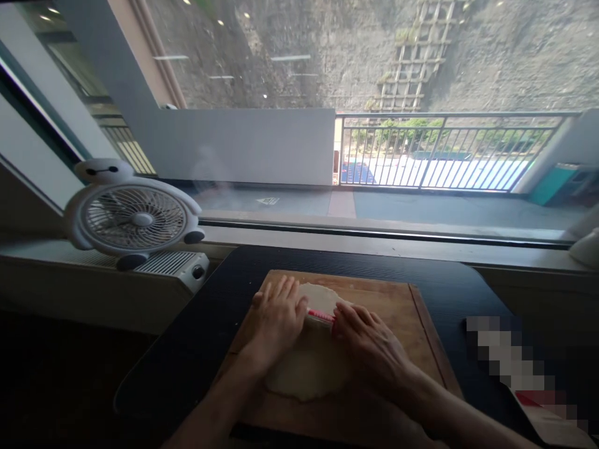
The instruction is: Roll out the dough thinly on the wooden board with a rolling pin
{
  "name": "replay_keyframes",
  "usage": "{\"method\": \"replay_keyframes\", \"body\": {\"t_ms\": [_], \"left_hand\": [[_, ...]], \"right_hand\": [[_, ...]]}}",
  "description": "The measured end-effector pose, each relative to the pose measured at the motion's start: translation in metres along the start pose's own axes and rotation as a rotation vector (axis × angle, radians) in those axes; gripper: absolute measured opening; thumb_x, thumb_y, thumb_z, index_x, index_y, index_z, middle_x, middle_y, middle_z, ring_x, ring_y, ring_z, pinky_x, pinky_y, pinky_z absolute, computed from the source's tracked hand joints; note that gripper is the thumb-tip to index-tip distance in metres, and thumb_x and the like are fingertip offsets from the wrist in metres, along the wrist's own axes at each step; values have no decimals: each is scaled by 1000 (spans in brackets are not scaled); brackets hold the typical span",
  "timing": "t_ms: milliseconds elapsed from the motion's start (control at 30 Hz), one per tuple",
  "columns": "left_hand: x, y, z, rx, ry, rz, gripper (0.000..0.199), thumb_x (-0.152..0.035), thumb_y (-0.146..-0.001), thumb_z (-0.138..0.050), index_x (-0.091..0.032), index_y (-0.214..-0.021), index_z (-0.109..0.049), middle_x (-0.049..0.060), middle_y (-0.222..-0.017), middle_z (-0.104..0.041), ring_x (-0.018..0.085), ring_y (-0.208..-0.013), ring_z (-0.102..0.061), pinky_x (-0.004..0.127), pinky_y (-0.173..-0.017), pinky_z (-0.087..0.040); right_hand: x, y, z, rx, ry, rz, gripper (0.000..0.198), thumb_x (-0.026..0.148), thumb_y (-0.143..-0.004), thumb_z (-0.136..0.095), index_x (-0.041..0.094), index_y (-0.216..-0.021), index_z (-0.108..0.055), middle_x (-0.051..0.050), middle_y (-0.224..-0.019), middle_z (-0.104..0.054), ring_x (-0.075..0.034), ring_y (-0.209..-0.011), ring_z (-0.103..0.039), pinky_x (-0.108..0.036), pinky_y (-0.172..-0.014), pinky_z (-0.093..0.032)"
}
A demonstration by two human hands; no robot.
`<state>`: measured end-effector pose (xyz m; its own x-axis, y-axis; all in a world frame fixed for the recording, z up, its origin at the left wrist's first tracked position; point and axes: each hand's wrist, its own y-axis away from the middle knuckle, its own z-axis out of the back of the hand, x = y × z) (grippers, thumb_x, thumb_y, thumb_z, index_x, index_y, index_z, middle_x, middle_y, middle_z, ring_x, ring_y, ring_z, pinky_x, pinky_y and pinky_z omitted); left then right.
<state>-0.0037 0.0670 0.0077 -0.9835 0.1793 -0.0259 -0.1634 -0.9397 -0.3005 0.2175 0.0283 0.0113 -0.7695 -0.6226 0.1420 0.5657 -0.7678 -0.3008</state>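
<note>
A sheet of pale dough (304, 368) lies flat on a wooden board (390, 305). Across it runs a slim rolling pin (321, 316), its middle showing pink-red between my hands. My left hand (281, 312) is over the pin's left end, fingers fairly straight and pointing away from me, with the thumb toward the middle. On the right end, my right hand (367, 330) has its fingers bent over the pin. Both palms face down and cover the pin's ends. Dough shows beyond the pin and on the near side of it.
The board rests on a dark table (187, 337) with rounded corners, against a window sill (374, 244). To the left, a white fan (140, 219) stands on a vented white unit (180, 265). A blurred-out item (515, 362) lies at the table's right edge. Outside the glass is a railing (444, 153).
</note>
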Motion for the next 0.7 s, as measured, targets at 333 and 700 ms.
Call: {"method": "replay_keyframes", "body": {"t_ms": [333, 700], "left_hand": [[-22, -66, -16, 111, 39, -39, 53, -38, -95, -22, -11, -132, -49, 11, -140, -47, 24, -134, -34, 49, -111, -21], [-33, -115, -24, 238, 1, -56, 49, -35, -94, -21, -19, -130, -50, 6, -144, -42, 22, -137, -29, 48, -109, -22]], "right_hand": [[-26, -8, 0, -59, -35, -253, 35, 34, -97, -33, 17, -118, -56, -12, -133, -49, -26, -128, -36, -43, -105, -31], [-64, -31, -1, -33, -63, -388, 39, 40, -96, -34, 14, -107, -62, -16, -131, -49, -29, -130, -34, -47, -105, -29]]}}
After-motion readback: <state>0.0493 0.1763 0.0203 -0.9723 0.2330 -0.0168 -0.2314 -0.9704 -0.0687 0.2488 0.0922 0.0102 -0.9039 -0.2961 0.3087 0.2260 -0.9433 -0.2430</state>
